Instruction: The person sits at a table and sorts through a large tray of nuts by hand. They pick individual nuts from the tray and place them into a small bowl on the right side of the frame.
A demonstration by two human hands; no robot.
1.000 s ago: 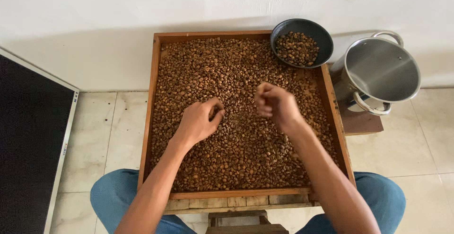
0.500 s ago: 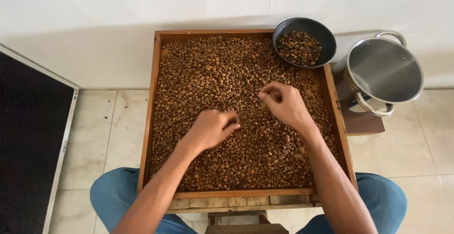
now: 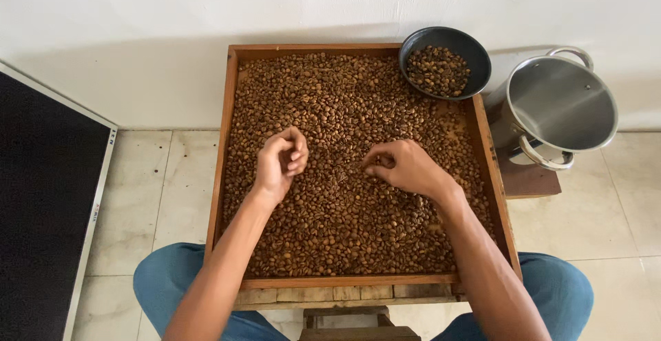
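Beans (image 3: 344, 196), small, brown and oval, lie in a pebbly layer across the shallow square wooden tray (image 3: 222, 155). The left hand (image 3: 281, 163) hovers above them with its fingers curled narrow; whether it holds any bean I cannot tell. The right hand (image 3: 406, 167) rests on the layer, fingertips pinched among the beans. A round dark bowl (image 3: 475, 55) holding more beans sits on the tray's far right corner, beside a shiny steel pot (image 3: 561, 107).

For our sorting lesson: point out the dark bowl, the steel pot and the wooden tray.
dark bowl (image 3: 475, 50), head view, bare inner wall.
steel pot (image 3: 561, 103), head view, inside bottom.
wooden tray (image 3: 222, 155), head view, left rim.
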